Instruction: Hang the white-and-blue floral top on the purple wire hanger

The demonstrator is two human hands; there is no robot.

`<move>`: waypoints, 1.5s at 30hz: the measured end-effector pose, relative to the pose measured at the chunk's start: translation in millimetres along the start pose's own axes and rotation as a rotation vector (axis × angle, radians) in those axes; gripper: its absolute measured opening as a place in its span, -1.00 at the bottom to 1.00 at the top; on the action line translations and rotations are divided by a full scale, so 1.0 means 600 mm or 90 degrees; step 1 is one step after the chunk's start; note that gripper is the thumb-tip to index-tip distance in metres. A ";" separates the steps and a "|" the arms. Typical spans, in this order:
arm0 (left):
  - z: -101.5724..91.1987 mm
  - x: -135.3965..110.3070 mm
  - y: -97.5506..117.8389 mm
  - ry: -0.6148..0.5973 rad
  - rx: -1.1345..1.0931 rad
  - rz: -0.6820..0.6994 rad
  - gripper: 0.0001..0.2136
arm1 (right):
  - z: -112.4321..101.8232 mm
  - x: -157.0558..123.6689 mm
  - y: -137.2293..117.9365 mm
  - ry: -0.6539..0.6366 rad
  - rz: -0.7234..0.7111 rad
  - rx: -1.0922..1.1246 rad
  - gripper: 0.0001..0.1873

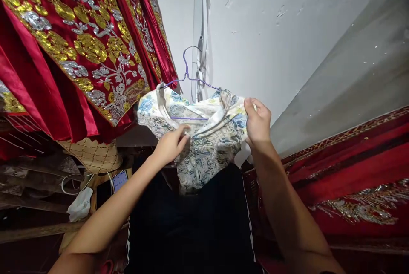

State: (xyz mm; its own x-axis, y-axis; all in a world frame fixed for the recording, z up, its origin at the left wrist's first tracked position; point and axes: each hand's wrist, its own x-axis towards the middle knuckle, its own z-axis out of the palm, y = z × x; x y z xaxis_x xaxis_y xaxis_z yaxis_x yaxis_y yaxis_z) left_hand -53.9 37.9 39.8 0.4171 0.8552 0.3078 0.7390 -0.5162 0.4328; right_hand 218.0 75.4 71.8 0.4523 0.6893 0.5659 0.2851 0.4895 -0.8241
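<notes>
A small floral garment [204, 146], white with blue and yellow flowers, hangs on a purple wire hanger [188, 76] in front of me. My left hand [171, 144] pinches the cloth near the front opening, fingers closed. My right hand [257, 122] grips the garment's right shoulder, fingers closed over the fabric. Below the garment hangs a dark cloth [191, 223] with a white stripe at its edge.
Red satin fabric [76, 52] with gold and silver embroidery hangs at the upper left. More red embroidered cloth [351, 180] lies at the right. A phone [119, 180], a white cable and a crumpled white cloth [79, 206] sit at the lower left. White wall behind.
</notes>
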 end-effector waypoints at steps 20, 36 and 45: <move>0.111 -0.066 0.037 -0.085 -0.228 0.013 -0.71 | -0.050 -0.089 0.084 0.162 0.148 0.053 -0.52; 0.160 -0.106 0.053 -0.008 -0.333 -0.065 -0.76 | -0.004 -0.294 0.138 -0.449 0.262 0.038 -0.78; 0.159 -0.108 0.054 0.039 -0.328 -0.038 -0.76 | 0.000 -0.313 0.138 -0.464 0.254 0.058 -0.85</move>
State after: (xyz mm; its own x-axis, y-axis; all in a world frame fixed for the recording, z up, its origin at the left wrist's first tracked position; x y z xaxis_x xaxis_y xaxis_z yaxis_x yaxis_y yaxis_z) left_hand -6.4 -30.1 -47.2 0.3390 0.8872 0.3131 0.3974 -0.4367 0.8071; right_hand 156.6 -13.7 -102.7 -0.1636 0.9776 0.1324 0.1364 0.1553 -0.9784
